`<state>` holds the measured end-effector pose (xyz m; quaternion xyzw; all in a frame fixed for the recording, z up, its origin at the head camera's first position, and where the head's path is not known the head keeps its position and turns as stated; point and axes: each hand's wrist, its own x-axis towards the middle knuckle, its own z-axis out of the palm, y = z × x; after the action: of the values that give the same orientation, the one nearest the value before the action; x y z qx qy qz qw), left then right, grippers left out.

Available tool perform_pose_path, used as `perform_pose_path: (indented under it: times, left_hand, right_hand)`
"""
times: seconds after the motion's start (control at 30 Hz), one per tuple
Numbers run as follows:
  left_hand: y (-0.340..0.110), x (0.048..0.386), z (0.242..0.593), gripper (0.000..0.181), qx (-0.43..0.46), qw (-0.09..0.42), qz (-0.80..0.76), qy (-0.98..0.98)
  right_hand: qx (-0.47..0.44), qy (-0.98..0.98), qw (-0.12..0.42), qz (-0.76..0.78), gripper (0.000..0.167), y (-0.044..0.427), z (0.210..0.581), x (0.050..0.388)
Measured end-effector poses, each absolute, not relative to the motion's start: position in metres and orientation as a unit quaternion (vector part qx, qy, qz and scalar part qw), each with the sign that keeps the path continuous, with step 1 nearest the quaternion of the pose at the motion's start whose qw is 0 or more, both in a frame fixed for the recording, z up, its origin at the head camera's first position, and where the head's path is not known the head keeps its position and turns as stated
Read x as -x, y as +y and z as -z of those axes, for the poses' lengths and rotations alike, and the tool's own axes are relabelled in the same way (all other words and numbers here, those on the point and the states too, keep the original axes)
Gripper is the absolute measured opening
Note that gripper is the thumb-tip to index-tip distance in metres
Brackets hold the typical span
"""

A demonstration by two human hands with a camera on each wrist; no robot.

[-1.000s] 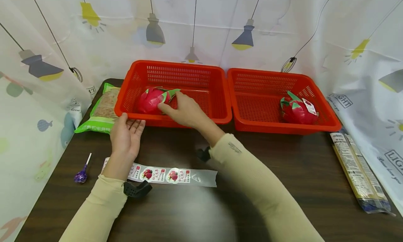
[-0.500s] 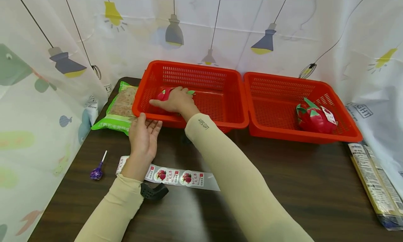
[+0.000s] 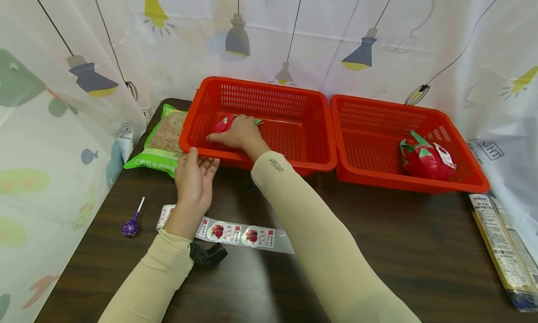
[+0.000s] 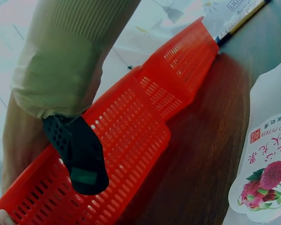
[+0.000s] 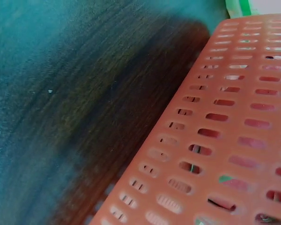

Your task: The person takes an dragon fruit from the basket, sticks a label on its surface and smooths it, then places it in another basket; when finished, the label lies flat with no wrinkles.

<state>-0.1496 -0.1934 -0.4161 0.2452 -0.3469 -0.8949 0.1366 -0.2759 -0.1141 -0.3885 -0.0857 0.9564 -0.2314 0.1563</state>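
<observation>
nearest, a strip of labels [image 3: 229,233] lies on the dark table [image 3: 399,239], crossed by the left wrist. beyond it the left hand [image 3: 194,180] touches the front rim of the left basket [image 3: 279,138], close to the near left corner, thumb at the edge, fingers loosely bent below; whether they pinch the rim cannot be told. the right hand [image 3: 239,133] reaches over that rim, and the dragon fruit [image 3: 224,123] sits directly under its palm, toward the basket's left end. green leaf tips poke out to the right of the hand, so the fruit's long axis seems to run left to right, across the reach. the right hand is the nearer one: its thumb lies to the near left and its fingers bend over the far side, seemingly gripping the fruit, though the fingertips are hidden.
</observation>
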Motion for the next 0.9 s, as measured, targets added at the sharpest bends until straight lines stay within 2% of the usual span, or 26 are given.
perform_pose_path:
  times: [0.37, 0.57, 0.73, 0.9]
  left_hand:
    - [-0.190, 0.150, 0.418, 0.009, -0.239, 0.151, 0.892, -0.352]
    - [-0.188, 0.151, 0.419, 0.011, -0.234, 0.155, 0.893, -0.351]
    - [-0.186, 0.152, 0.419, 0.011, -0.228, 0.150, 0.894, -0.356]
    - [-0.190, 0.148, 0.417, 0.012, -0.232, 0.156, 0.892, -0.355]
  right_hand:
    - [0.096, 0.902, 0.136, 0.397, 0.085, -0.087, 0.378, 0.272]
    - [0.105, 0.883, 0.116, 0.443, 0.099, -0.049, 0.367, 0.271]
    - [0.106, 0.873, 0.092, 0.467, 0.101, 0.000, 0.350, 0.250]
    - [0.162, 0.831, 0.069, 0.527, 0.088, 0.045, 0.339, 0.207]
